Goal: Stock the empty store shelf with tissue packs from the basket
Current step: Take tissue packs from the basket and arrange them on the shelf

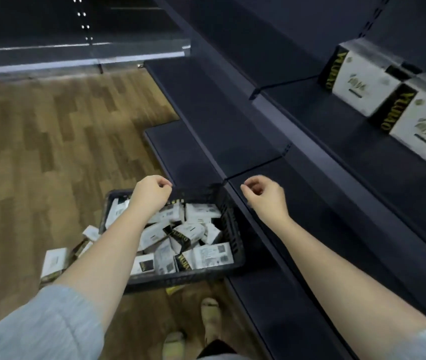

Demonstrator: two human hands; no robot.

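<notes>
A shop aisle with wood-pattern flooring (50, 141) runs alongside dark, stepped store shelves (232, 120), mostly bare.

Both arms reach forward with nothing in them. The left hand (152, 190) hangs over the far rim of the black basket (230, 229), its fingers loosely curled and gripping nothing. The right hand (265, 196) hovers over the edge of the lowest shelf, just to the right of the basket, fingers likewise loosely curled, thumb and forefinger near each other but pinching nothing that can be seen.

Directly below and behind the left hand, the basket sits on the floor against the shelf base, full of jumbled tissue packs (193, 237) lying at all angles; tipped in like that, each one will probably need turning before it can be set down neatly. A few loose packs (54, 263) lie on the floor to the left of the left forearm, outside the basket.

Well above and to the right of the right hand, 2 packs (378, 92) already stand on a higher shelf, side by side and touching, printed faces outward, presumably so shoppers read the label.

Judging by the empty hands poised over the basket, the next pick is about to begin, and stocking has barely started. The person's sandalled feet (209, 318) stand near the basket.
</notes>
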